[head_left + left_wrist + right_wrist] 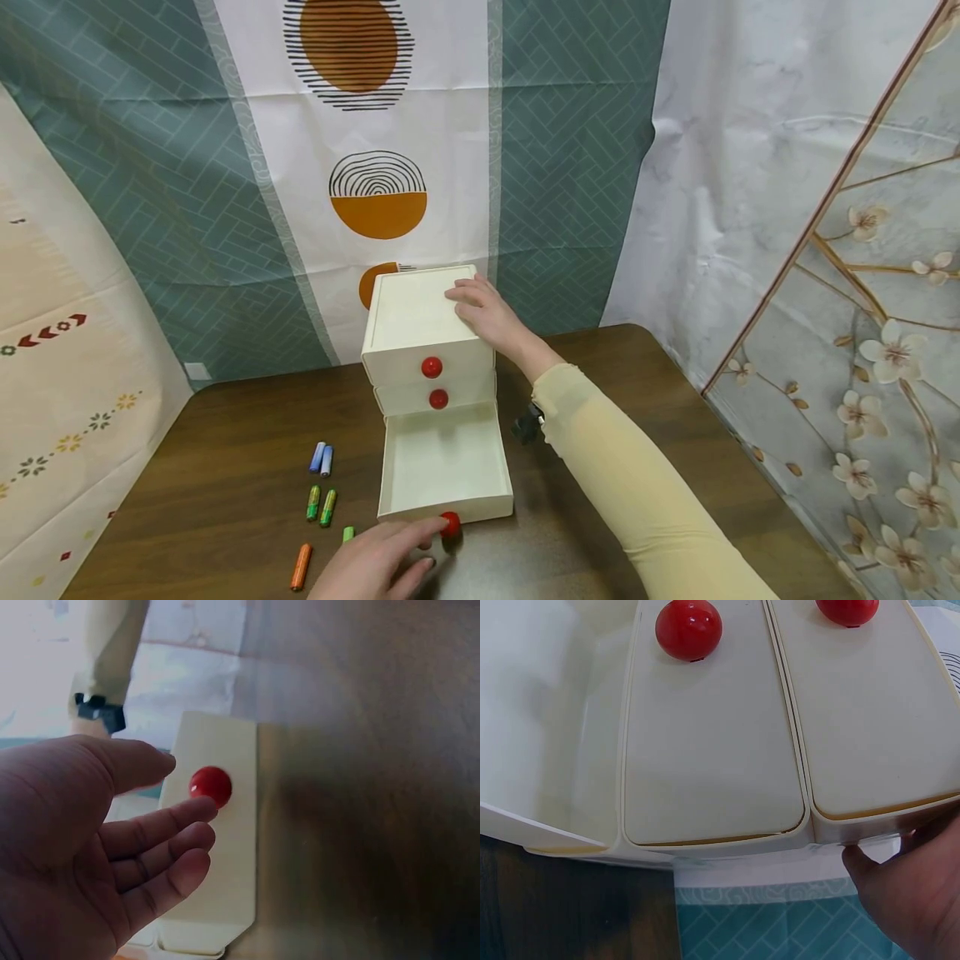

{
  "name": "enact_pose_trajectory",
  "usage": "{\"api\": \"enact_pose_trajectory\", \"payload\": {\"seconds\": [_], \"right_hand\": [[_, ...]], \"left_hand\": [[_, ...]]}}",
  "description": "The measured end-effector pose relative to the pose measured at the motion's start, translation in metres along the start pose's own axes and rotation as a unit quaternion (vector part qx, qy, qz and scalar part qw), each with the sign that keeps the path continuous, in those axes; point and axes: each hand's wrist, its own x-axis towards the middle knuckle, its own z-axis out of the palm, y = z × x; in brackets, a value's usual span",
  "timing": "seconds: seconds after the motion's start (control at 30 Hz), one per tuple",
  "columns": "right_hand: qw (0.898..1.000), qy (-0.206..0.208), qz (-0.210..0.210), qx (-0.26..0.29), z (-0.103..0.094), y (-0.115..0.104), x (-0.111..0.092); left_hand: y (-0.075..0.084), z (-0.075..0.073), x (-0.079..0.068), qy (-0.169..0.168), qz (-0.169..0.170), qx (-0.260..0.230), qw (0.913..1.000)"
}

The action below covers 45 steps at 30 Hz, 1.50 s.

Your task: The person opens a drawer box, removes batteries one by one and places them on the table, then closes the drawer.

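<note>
A cream drawer cabinet [422, 310] with three stacked drawers and red knobs stands on the table. Its bottom drawer [447, 458] is pulled out and its inside is bare; the two drawers above are closed. My left hand [375, 562] is at the front of that drawer, the index fingertip at its red knob [450, 525]. In the left wrist view, the thumb and loosely bent fingers stand apart, not closed around the knob [211, 787]. My right hand [492, 318] rests on the cabinet's top right edge, with its thumb along the side in the right wrist view.
Left of the cabinet lie small batteries: two blue [317, 457], two green [328, 507], a lighter green one [348, 533] partly behind my left hand, and an orange one [301, 567]. Patterned curtains [577, 167] hang behind the brown table [247, 450].
</note>
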Motion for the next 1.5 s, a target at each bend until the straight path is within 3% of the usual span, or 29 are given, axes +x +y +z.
{"api": "enact_pose_trajectory", "payload": {"seconds": [0.13, 0.37, 0.53, 0.77, 0.97, 1.33, 1.5], "right_hand": [[1.0, -0.002, 0.003, 0.001, 0.0, 0.001, 0.0], [1.0, 0.001, 0.005, 0.001, 0.0, 0.0, 0.0], [1.0, 0.003, 0.004, -0.007, 0.0, 0.0, 0.0], [1.0, 0.005, 0.003, -0.008, 0.001, 0.0, 0.0], [1.0, 0.004, 0.0, -0.01, 0.001, 0.0, 0.001], [1.0, 0.005, 0.001, -0.009, 0.0, 0.002, 0.001], [1.0, 0.0, 0.002, 0.0, 0.0, 0.002, 0.0]], "left_hand": [[0.002, 0.004, 0.008, -0.009, 0.001, -0.005, 0.9999], [0.001, 0.007, 0.016, -0.008, 0.03, 0.057, 0.9979], [0.0, 0.006, 0.021, -0.018, 0.029, 0.065, 0.9973], [0.004, 0.01, 0.023, 0.003, 0.059, 0.096, 0.9936], [0.006, 0.01, 0.027, 0.003, 0.054, 0.099, 0.9936], [0.004, 0.007, 0.044, 0.056, 0.061, 0.14, 0.9867], [-0.002, 0.008, 0.053, 0.108, 0.09, 0.173, 0.9749]]}}
